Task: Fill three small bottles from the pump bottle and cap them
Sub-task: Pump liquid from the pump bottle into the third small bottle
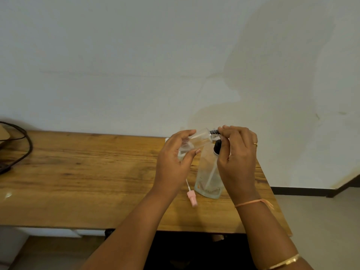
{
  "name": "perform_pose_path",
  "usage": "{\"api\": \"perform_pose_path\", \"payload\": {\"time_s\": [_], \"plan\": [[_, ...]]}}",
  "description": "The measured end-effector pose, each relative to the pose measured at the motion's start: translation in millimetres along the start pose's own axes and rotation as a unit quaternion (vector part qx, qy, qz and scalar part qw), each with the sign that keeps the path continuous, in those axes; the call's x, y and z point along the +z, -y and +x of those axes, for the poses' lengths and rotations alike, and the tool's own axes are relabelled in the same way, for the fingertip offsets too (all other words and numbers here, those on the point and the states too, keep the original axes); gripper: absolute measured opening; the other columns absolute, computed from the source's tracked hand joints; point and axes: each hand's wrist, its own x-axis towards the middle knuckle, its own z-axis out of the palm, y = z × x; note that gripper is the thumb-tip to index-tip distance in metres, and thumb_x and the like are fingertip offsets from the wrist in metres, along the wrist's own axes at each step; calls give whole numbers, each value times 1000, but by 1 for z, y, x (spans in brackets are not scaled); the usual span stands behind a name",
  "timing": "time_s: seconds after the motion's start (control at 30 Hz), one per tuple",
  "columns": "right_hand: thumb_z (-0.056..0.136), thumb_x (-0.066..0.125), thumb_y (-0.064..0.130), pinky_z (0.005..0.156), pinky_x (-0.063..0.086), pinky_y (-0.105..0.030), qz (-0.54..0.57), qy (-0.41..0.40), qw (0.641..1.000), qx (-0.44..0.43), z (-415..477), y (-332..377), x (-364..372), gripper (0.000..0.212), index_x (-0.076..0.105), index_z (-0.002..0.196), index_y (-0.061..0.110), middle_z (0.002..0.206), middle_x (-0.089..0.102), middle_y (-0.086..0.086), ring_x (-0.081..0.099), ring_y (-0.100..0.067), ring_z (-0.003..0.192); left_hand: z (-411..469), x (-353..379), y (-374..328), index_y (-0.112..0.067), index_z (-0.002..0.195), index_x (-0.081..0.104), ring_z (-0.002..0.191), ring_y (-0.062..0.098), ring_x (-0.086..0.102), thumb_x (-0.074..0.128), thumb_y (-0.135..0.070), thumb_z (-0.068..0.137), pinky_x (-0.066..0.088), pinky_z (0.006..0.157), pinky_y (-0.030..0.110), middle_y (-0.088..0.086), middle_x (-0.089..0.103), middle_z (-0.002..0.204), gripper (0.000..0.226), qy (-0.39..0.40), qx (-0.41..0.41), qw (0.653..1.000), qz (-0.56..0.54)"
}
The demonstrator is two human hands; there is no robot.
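The left hand [175, 158] curls round 1 small clear plastic bottle [202, 136], tilted sideways. The right hand [238, 152] pinches its black cap [214, 131]. The tall clear pump bottle [208, 178] stands between both hands.

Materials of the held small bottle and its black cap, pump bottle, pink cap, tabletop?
Small bottle: clear, glossy, plastic or glass; background shows through.
Black cap: ribbed, opaque, likely plastic.
Pump bottle: clear, slightly cloudy, likely plastic; dip tube visible inside.
Pink cap: opaque, matte, likely plastic.
Tabletop: wood grain with sheen, maybe laminate.
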Motion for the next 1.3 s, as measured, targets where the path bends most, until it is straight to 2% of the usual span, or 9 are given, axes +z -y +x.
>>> {"api": "perform_pose_path", "payload": {"time_s": [0.2,0.33,0.43,0.57,0.7,0.9,1.0,1.17,1.3], "plan": [[88,45,5,82,30,-15,22,2,1000,-1,-3,-6,-1,21,64,96,1,95,61,-11,49,-19,91,-1,0,1,-45,112,51,104,1,55,71,-14,80,49,85,19,-15,59,110,49,8,-1,1000,2],[87,46,0,79,40,-31,28,-1,1000,-11,-10,-8,7,19,63,96,1,95,60,-13,53,-24,91,-3,-2,2,-46,111,50,103,-2,54,72,-13,79,48,83,13,-22,56,107,51,9,-5,1000,3],[86,46,-1,71,47,-41,38,-7,999,-8,-10,-6,6,19,62,96,1,95,59,-13,48,-18,93,-2,-1,2,-49,109,49,104,-4,53,72,-12,79,48,83,13,-25,55,106,52,12,-8,1000,8],[80,54,-12,77,37,-30,9,-28,999,-19,-6,2,2,21,64,95,-1,92,62,-15,45,-16,91,-2,0,-1,-48,109,49,103,-2,54,72,-12,80,47,83,11,-19,57,108,52,4,3,1000,2],[82,54,-9,79,27,-19,-33,-16,999,-33,-3,1,2,23,65,101,-1,94,63,-15,46,-22,90,-1,-2,1,-48,110,49,102,-2,54,71,-12,80,47,81,12,-13,58,110,52,0,3,1000,5],[86,48,-4,80,30,-19,-17,-31,999,-18,-8,-3,7,22,66,99,-2,94,62,-16,47,-21,93,-1,-2,3,-40,113,53,104,-1,55,71,-12,80,47,82,12,-13,59,111,47,8,-5,1000,1],[88,49,-3,80,33,-24,-17,-23,999,-22,-13,-7,9,21,65,100,-3,94,62,-17,48,-21,94,-2,-3,5,-38,113,53,103,-7,52,72,-12,80,44,82,8,-22,56,108,47,11,-1,1000,13],[83,54,-12,82,31,-21,-11,-31,999,-8,-11,-3,6,23,66,100,-1,94,62,-15,48,-20,94,-3,-3,2,-44,112,50,107,-5,52,70,-12,81,45,85,10,-24,55,110,49,17,-2,1000,2],[79,56,-14,78,33,-24,4,-34,999,-7,-4,4,1,25,67,97,-1,92,62,-14,46,-18,92,-3,-3,-1,-49,110,47,105,-3,53,70,-11,81,48,85,15,-17,56,111,53,10,5,1000,4]]}}
